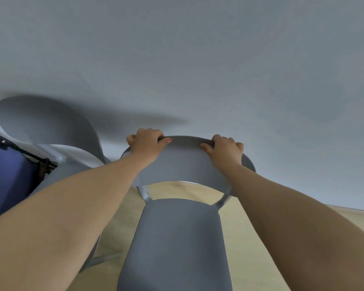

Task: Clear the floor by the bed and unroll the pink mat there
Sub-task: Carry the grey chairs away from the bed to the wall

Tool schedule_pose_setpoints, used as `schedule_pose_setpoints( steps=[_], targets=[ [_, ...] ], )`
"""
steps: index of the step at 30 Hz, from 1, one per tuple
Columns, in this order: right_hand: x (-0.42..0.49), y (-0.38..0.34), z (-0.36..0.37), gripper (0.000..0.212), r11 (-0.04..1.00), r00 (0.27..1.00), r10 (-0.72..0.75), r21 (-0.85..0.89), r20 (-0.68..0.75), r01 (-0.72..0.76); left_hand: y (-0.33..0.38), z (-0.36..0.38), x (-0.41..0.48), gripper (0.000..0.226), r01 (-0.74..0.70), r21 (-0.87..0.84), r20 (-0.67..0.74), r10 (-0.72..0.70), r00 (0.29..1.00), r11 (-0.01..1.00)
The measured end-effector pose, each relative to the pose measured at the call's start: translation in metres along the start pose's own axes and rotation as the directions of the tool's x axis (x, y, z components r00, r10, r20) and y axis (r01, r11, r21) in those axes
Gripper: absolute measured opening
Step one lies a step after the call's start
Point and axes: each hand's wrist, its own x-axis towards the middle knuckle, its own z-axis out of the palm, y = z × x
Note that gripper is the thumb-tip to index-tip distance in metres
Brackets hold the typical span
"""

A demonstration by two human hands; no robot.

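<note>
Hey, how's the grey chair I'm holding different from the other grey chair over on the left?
The held chair is gripped at its backrest top by the left hand and right hand; the left chair is untouched. The held chair's seat shows plainly; the left chair's is mostly hidden behind the forearm. Both are grey with curved backrests.

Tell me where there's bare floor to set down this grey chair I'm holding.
Bare wood floor shows right of the grey chair, which your left hand and right hand grip by the backrest, and it runs to the wall. The left is crowded: a second grey chair stands by a blue black-framed item, its legs crossing the narrow floor strip there.
</note>
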Motion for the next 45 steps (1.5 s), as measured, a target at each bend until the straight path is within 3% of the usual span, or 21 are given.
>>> schedule_pose_setpoints(
  steps=[18, 26, 29, 32, 35, 45],
  targets=[
    [0.058, -0.028, 0.002, 0.041, 1.000, 0.997, -0.029, 0.000, -0.074, 0.029, -0.017, -0.020, 0.064, 0.033, 0.024, -0.049, 0.017, -0.023, 1.000, 0.998],
    [0.053, -0.026, -0.003, 0.038, 0.996, 1.000, -0.009, -0.084, 0.004, 0.009, -0.008, -0.016, 0.066, 0.034, 0.007, 0.005, 0.073, -0.007, 0.997, 1.000],
    [0.051, -0.027, -0.009, 0.048, 0.995, 0.996, 0.007, -0.103, 0.089, 0.002, -0.012, -0.018, 0.069, 0.032, -0.017, 0.028, 0.140, 0.013, 0.990, 0.999],
    [0.040, -0.034, -0.018, 0.060, 0.993, 0.986, 0.099, -0.083, 0.135, -0.088, -0.012, -0.027, 0.065, 0.048, -0.099, 0.048, 0.262, 0.083, 0.961, 0.994],
    [0.018, -0.049, -0.029, 0.060, 0.983, 0.980, 0.180, 0.000, 0.089, -0.181, 0.001, -0.048, 0.049, 0.060, -0.181, 0.071, 0.282, 0.154, 0.947, 0.981],
    [-0.068, -0.089, -0.091, 0.049, 0.908, 0.917, 0.398, 0.147, -0.012, -0.392, 0.052, -0.116, -0.027, 0.051, -0.457, 0.025, 0.268, 0.434, 0.860, 0.889]
  ],
)
